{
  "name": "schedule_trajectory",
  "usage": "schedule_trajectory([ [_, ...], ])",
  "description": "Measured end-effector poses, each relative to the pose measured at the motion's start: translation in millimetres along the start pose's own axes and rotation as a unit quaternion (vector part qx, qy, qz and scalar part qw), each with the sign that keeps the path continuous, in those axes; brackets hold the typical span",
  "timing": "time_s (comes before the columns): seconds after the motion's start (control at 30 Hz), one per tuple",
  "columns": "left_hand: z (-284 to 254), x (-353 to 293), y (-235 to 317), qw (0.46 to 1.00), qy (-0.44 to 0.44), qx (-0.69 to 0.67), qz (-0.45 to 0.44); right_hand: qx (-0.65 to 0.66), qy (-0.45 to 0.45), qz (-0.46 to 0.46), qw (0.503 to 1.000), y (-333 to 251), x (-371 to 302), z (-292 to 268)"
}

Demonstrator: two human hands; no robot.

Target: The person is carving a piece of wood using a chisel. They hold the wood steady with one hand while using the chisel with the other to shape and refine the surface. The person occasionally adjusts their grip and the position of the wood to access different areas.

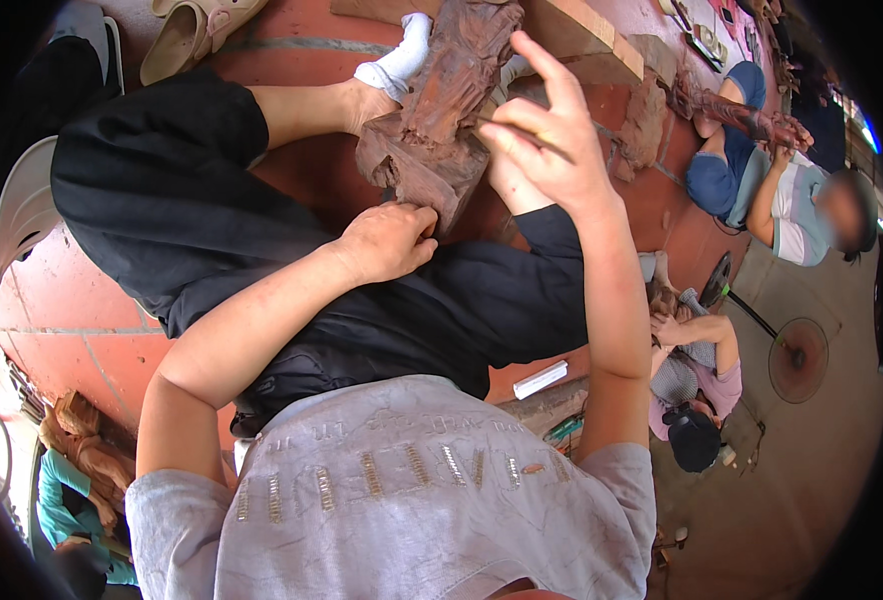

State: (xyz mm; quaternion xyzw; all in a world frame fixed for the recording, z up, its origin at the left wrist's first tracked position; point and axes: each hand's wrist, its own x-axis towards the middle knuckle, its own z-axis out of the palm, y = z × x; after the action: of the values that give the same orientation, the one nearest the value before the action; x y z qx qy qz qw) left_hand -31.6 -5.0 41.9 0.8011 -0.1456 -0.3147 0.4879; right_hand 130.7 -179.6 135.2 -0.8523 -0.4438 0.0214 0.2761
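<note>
Carving (462, 65), rough reddish-brown wood: position?

Upper centre of the frame, just right of a white sock (404, 52). Its lower end meets a broader wooden block (432, 175); whether the two are one piece cannot be told.

Condition of the hands?

Right hand (564, 135), right of the carving: index finger extended toward the top of the frame, other fingers bent. Left hand (387, 243), at the block's lower edge: fingers curled inward; whether they pinch anything is hidden.

Implement?

What appears to be a thin dark rod (537, 142) across the right fingers; firmness of grip unconfirmed.

Recommendations?

In my judgement, brace the block firmly with the left hand against rocking, keep those fingers out of the rod's line, and make any contact light and short.
</note>
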Motion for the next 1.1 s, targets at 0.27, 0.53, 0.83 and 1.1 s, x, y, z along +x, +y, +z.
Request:
schedule_trajectory([
  [0.27,0,1,1,1.0,-0.002,0.005,-0.006,-0.026,-0.045,-0.01,0.999,7,16,-15],
  [0.53,-4,4,2,0.999,-0.022,0.008,-0.023,-0.038,-0.052,-0.027,0.998,13,17,-16],
  [0.83,-2,5,0,1.0,-0.012,0.007,-0.016,-0.068,-0.026,-0.018,0.997,12,17,-10],
  [1.1,-1,5,-2,1.0,-0.013,0.014,-0.023,-0.051,0.008,0.021,0.998,0,15,-1],
])
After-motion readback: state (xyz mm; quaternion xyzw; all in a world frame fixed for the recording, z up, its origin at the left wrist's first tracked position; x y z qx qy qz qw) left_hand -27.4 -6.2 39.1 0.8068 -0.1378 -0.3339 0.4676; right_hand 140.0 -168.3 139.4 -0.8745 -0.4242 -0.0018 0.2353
